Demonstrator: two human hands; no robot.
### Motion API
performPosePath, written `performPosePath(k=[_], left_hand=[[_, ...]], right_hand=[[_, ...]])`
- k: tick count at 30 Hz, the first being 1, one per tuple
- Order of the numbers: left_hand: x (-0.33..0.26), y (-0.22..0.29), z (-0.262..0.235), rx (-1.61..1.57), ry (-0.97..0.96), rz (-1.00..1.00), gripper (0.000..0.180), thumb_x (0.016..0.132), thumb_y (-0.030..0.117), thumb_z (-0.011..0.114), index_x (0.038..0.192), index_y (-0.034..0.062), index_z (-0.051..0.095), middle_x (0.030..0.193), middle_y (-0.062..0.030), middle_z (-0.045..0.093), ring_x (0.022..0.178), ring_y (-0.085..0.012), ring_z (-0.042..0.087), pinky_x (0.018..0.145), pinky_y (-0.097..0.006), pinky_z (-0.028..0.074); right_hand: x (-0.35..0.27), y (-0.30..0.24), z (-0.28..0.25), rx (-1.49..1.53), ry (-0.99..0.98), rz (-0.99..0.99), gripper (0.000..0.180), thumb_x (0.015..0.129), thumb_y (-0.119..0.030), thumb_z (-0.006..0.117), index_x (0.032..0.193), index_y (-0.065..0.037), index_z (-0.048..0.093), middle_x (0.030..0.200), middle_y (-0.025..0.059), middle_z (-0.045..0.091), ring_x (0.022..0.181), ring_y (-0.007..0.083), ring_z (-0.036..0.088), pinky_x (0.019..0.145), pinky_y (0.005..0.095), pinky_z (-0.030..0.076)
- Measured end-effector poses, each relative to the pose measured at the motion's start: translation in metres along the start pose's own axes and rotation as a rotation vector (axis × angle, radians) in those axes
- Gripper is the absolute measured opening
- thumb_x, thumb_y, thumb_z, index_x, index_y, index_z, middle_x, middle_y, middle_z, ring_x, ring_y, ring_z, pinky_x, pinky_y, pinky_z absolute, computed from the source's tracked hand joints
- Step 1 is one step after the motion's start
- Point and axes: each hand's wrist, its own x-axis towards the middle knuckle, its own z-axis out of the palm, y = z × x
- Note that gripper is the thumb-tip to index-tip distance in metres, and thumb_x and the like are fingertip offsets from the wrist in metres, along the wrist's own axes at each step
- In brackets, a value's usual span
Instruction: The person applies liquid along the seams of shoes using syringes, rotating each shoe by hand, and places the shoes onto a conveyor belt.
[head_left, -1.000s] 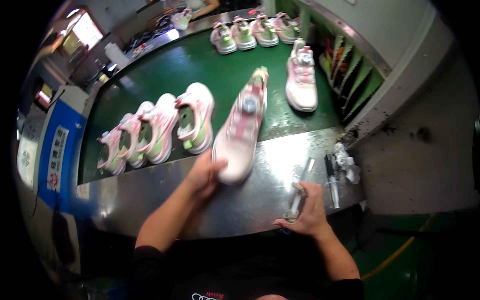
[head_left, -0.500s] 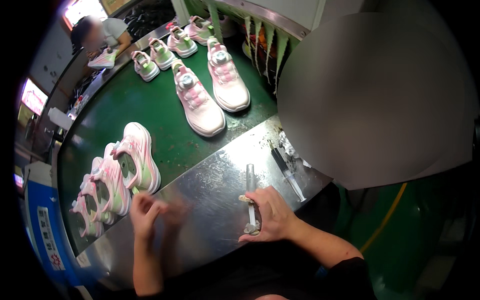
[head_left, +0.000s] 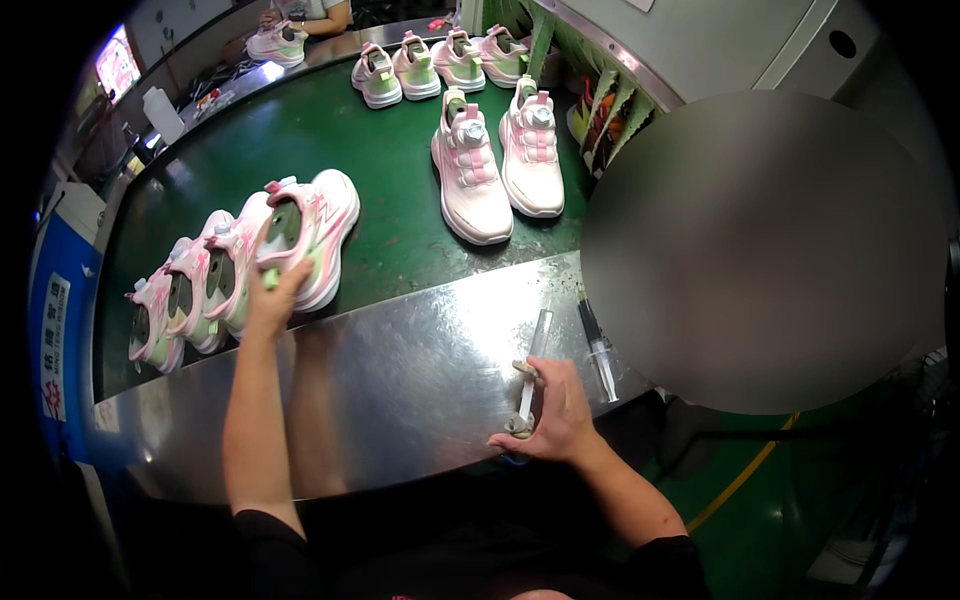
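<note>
My left hand [head_left: 278,295] is closed round the heel of a pink and white sneaker [head_left: 325,235] with a light green heel, the rightmost of a row. More sneakers of the kind [head_left: 190,285] stand close on its left. In my right hand [head_left: 560,415] is a clear syringe [head_left: 541,335], its barrel pointing away from me. The plunger is drawn out, and pale wrapping covers the finger flange and the plunger end. To the right of that hand, a second syringe with dark content [head_left: 595,345] lies on the metal plate [head_left: 400,390].
Two pink sneakers [head_left: 475,190] stand side by side on the green belt [head_left: 240,150], and several smaller-looking ones [head_left: 418,68] line its far edge. A co-worker [head_left: 320,15] holds a sneaker at the far left. A fringed green curtain [head_left: 625,110] hangs at the right.
My left hand has reached forward and taken hold of the rightmost sneaker's heel. The right hand still holds the syringe. My view has turned, shifting the far things rightward.
</note>
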Motion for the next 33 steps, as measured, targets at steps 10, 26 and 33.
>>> performPosePath(k=[10,26,33], left_hand=[[-0.168,0.073,-0.044,0.257,-0.433,0.317,0.098,0.066,0.044,0.077,0.136,-0.0026,0.028,0.134,-0.0186,0.034,0.119,-0.0310,0.044,0.097,-0.042,0.039],[0.002,-0.041,0.019,0.175,-0.674,-0.416,0.044,0.086,0.038,0.061,0.108,0.0017,0.049,0.090,-0.0076,0.055,0.073,-0.0151,0.057,0.068,-0.028,0.048],[-0.046,0.088,0.019,-0.623,-0.424,-0.312,0.041,0.078,0.025,0.070,0.101,0.0027,0.045,0.096,-0.0095,0.055,0.084,-0.0145,0.055,0.076,-0.030,0.048]], right_hand=[[-0.004,0.001,-0.011,0.080,-0.071,0.084,0.099,0.056,-0.048,0.084,0.127,0.001,0.035,0.111,0.0168,0.046,0.094,0.0295,0.048,0.084,0.0379,0.040],[-0.034,-0.013,-0.047,0.752,-0.154,0.523,0.115,0.063,-0.054,0.078,0.144,-0.003,0.012,0.129,0.0156,0.040,0.117,0.0240,0.043,0.098,0.0362,0.036],[-0.018,-0.044,-0.069,0.873,-0.323,0.564,0.119,0.059,-0.055,0.080,0.141,0.002,0.016,0.126,0.0120,0.043,0.117,0.0214,0.044,0.100,0.0326,0.031]])
